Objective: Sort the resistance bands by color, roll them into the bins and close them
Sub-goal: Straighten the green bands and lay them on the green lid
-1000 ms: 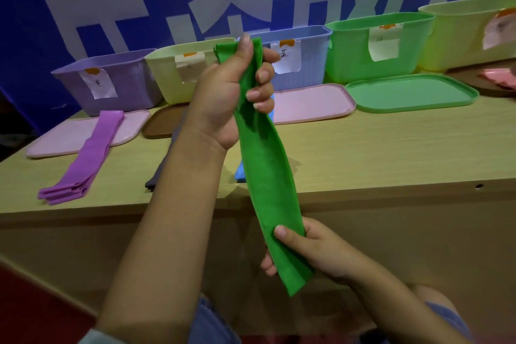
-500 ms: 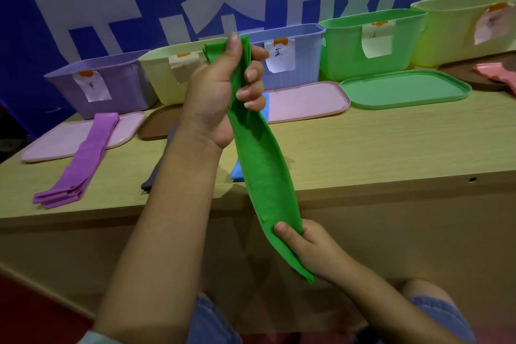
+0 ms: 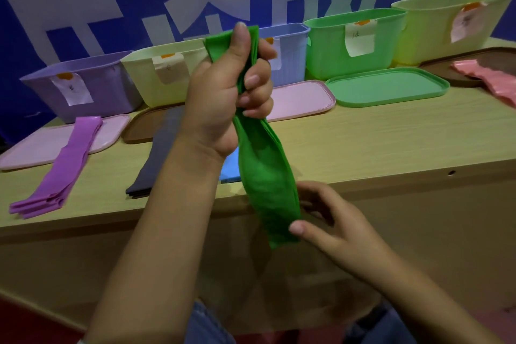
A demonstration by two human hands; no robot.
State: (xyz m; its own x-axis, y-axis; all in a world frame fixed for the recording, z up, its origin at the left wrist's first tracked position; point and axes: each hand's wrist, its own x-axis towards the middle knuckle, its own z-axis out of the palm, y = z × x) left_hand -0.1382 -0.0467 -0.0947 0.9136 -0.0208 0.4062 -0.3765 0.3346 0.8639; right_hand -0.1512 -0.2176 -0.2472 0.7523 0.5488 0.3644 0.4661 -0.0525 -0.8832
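Head-camera view, centre of the frame: the left hand [image 3: 226,98] is raised in a fist around the top of the green band [image 3: 265,184], thumb pressed along the band's upper edge and fingers curled over it. From that fist the band hangs down and slightly right, in front of the table edge. The right hand [image 3: 335,223] sits at lower right of centre; its thumb lies against the front of the band's bottom end while the other fingers spread behind it, so the lower end is pinched lightly. The green band thus runs between the two hands, off the table [image 3: 377,142].

Behind the left forearm, three other groups of bands lie flat on the tabletop: a purple stack [image 3: 64,167] at left, a dark grey stack [image 3: 156,159] beside it, and a blue piece [image 3: 230,167] mostly hidden by the wrist and the green band. A pink band [image 3: 485,75] lies at the far right edge.

Five open bins stand in a row along the blue wall, each with a paper label: purple bin [image 3: 106,89], pale yellow bin [image 3: 145,75], light blue bin [image 3: 290,58], green bin [image 3: 329,47], and a second yellow bin [image 3: 427,33]. Five lids lie in front of them: a pink lid [image 3: 28,151] under the purple stack, a brown lid [image 3: 142,128], another pink lid [image 3: 301,98], a green lid [image 3: 388,86] and a dark brown lid [image 3: 446,67] beneath the pink band.
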